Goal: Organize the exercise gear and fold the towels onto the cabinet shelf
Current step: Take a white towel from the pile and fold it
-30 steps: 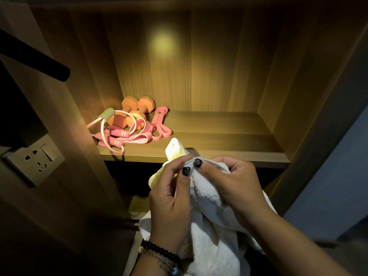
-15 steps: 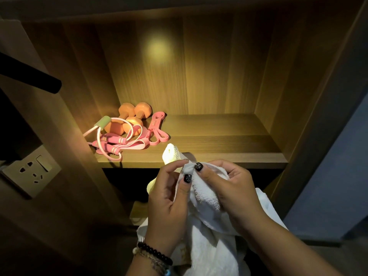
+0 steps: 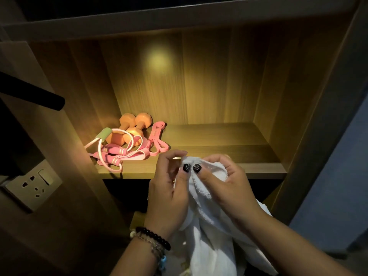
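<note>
A: While both hands work in front of the shelf edge, where is the towel [image 3: 211, 232]?
B: Bunched between them, hanging down below the cabinet shelf [image 3: 215, 140]; left hand [image 3: 169, 198] pinches the top fold, right hand [image 3: 229, 186] curls round it; thumbs touching.
A: Gear?
B: Orange dumbbells [image 3: 133, 128], pink resistance bands [image 3: 157, 140] and jump rope [image 3: 111, 154] heaped at the shelf's left; wall socket [image 3: 31, 186] further left.

Looks like a home, prob. a bedroom closet/wardrobe nook: wood-grain cabinet [image 3: 209, 76] w/ built-in warm shelf light fills centre frame. Wall socket w/ switch [image 3: 32, 183] at lower left, dark hanging rod [image 3: 33, 92] at left edge. Personal fitness bits, orange dumbbells [image 3: 133, 126] and pink bands [image 3: 157, 140], sit left of centre on the shelf [image 3: 229, 136]. Blue-grey wall [image 3: 328, 186] at right.
</note>
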Demonstrator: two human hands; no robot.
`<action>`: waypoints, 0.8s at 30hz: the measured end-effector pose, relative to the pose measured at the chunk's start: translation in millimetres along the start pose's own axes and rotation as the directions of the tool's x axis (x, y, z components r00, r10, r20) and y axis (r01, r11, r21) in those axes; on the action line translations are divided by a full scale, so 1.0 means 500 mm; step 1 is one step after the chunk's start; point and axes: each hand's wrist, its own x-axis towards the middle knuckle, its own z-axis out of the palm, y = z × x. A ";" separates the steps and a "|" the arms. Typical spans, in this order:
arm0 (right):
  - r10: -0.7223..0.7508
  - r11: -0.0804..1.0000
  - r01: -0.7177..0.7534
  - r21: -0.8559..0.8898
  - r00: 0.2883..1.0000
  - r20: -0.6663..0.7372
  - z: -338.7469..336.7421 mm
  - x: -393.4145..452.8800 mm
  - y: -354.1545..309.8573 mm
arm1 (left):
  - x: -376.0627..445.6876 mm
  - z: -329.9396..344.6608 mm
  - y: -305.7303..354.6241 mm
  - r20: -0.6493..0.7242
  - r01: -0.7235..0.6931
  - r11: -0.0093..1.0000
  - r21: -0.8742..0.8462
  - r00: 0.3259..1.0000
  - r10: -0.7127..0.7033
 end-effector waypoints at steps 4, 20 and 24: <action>-0.113 0.993 0.114 -0.028 0.993 0.034 -0.015 0.050 -0.070 | 0.079 0.007 0.053 0.015 -0.169 0.983 0.070 0.986 0.168; -0.239 0.948 0.303 -0.096 0.878 0.415 -0.116 0.313 -0.431 | 0.429 -0.012 0.368 0.048 -0.169 0.953 -0.250 0.981 0.186; -0.189 0.970 0.233 -0.073 0.907 0.377 -0.118 0.366 -0.513 | 0.512 -0.025 0.464 0.045 -0.182 0.958 -0.223 0.979 0.196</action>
